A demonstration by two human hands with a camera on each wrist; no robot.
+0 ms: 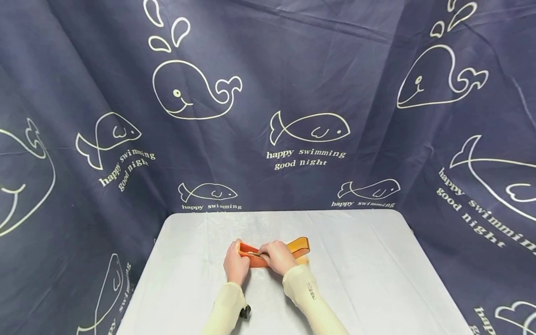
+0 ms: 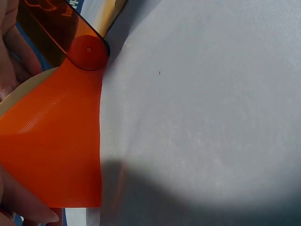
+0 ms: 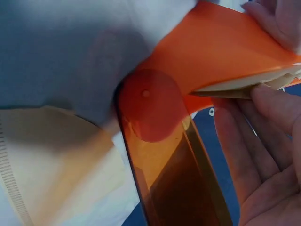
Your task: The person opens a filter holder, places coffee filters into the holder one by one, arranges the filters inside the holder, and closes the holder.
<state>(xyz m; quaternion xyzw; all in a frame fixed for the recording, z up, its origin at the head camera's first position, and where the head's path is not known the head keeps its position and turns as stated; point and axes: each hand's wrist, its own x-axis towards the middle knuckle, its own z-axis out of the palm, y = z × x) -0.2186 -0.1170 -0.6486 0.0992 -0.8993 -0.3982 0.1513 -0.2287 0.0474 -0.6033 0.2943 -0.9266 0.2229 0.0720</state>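
Note:
An orange plastic box (image 1: 257, 262) lies near the middle of the table, its translucent amber lid (image 1: 299, 245) swung out to the right on a round pivot. My left hand (image 1: 236, 263) grips the box's left end, with fingers at its edge in the left wrist view. At the box's opening, my right hand (image 1: 278, 257) pinches tan paper (image 3: 230, 93) between thumb and fingers. Part of that paper is hidden inside the box. Beside the lid lies a flat tan paper piece (image 3: 56, 160) with a crimped edge, like a coffee filter.
The white-covered table (image 1: 360, 279) has rounded far corners. Dark blue curtains (image 1: 251, 158) with whale and fish drawings hang behind it and along both sides. A small black object (image 1: 245, 311) sits at the left sleeve's cuff.

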